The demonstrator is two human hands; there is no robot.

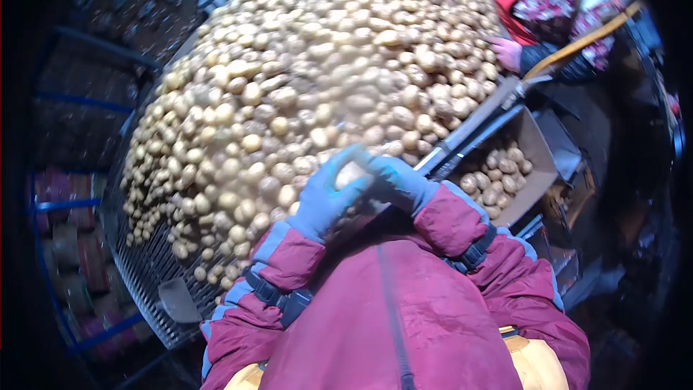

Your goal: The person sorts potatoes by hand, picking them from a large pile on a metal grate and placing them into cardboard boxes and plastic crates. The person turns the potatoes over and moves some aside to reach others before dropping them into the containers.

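Both my hands wear blue-grey gloves and meet at the near edge of a large heap of potatoes [289,101]. My left hand [325,195] curls its fingers round a pale potato [351,174]. Close against it on the right is my right hand [398,179], with blurred fingers that reach toward the same potato. Whether the right fingers hold anything is hidden by the blur. The heap lies on a slatted metal surface [148,274], whose bars show at the lower left.
A box [538,166] at the right holds more potatoes [498,177]. A metal rail [469,130] runs between box and heap. At the upper right a co-worker's hand [507,53] touches the heap beside a yellow bar [581,42]. A pale flat piece [178,300] lies on the slats.
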